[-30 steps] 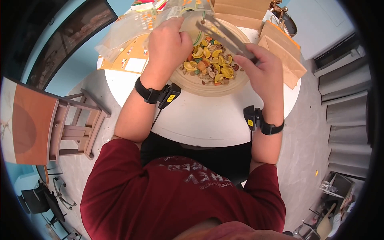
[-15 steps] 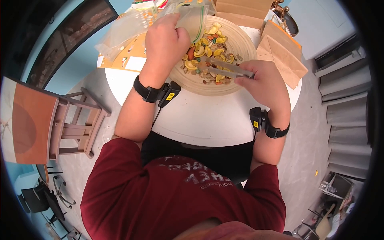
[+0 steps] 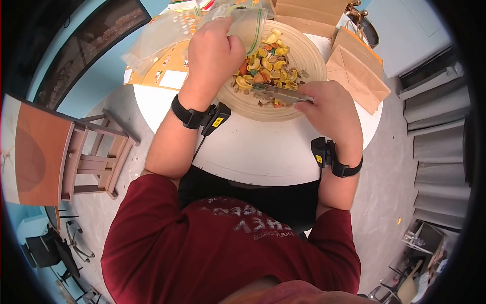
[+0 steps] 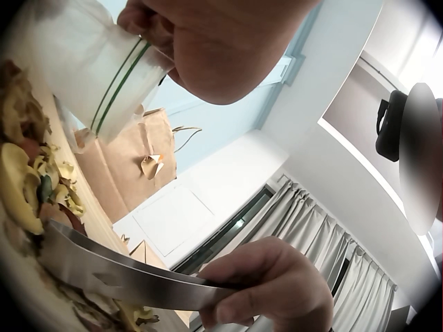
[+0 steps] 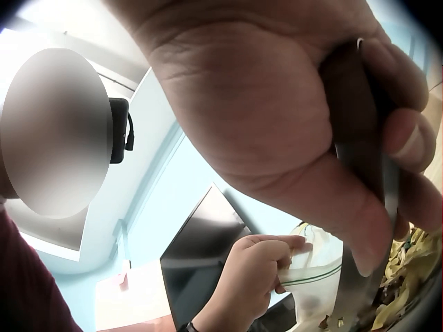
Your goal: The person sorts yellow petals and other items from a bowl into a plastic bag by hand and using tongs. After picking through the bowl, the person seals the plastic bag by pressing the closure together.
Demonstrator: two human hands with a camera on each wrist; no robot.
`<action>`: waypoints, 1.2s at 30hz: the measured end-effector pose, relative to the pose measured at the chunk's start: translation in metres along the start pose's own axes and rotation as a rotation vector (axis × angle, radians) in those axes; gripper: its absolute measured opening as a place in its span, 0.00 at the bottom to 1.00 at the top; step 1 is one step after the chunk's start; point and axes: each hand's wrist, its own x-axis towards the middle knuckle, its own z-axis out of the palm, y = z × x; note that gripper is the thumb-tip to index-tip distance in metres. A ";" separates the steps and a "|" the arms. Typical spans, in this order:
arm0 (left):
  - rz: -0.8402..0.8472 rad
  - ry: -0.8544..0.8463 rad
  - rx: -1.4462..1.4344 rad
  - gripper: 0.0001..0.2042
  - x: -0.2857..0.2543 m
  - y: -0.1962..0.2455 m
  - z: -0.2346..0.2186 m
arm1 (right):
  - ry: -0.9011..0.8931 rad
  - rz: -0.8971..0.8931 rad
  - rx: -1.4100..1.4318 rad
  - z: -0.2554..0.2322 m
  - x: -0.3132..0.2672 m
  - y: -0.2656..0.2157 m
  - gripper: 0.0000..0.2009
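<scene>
A round woven tray (image 3: 313, 66) holds a mixed heap of yellow shell-like pieces (image 3: 268, 63), with brown, orange and green bits. My left hand (image 3: 212, 53) pinches the edge of a clear zip bag (image 3: 250, 30) with a green seal line, its mouth beside the heap. My right hand (image 3: 331, 109) grips metal tongs (image 3: 288, 95), whose tips are down among the pieces at the near side of the heap. In the left wrist view the tongs (image 4: 131, 280) reach into the pieces, and the bag (image 4: 104, 90) hangs from my left fingers.
Brown paper bags (image 3: 357, 76) stand at the right of the white table (image 3: 253, 152), another behind the tray. Other plastic bags (image 3: 162, 40) and an orange-brown printed sheet (image 3: 152, 73) lie at the left. A wooden chair (image 3: 98, 159) stands left of the table.
The tongs have come down from beside the bag mouth into the near side of the heap, with my right hand moving toward me. My left hand has stayed nearly still with the bag.
</scene>
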 end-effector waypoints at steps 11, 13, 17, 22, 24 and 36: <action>-0.015 -0.045 -0.023 0.19 -0.001 0.001 0.000 | 0.312 0.080 0.418 -0.001 0.012 0.012 0.11; -0.019 -0.040 -0.042 0.17 -0.001 0.003 0.002 | 0.442 0.046 0.592 0.020 0.023 0.007 0.12; -0.022 -0.047 -0.053 0.16 0.001 0.005 -0.001 | 0.389 0.113 0.412 0.016 0.022 0.012 0.12; 0.005 -0.020 -0.034 0.19 0.000 -0.001 0.001 | 0.323 0.152 0.311 -0.002 0.014 0.020 0.12; 0.002 -0.019 -0.030 0.19 0.000 -0.001 0.001 | 0.101 0.168 0.245 -0.016 0.008 0.017 0.13; -0.002 -0.030 -0.013 0.20 0.000 -0.001 0.001 | 0.013 0.062 -0.070 -0.010 -0.007 -0.002 0.08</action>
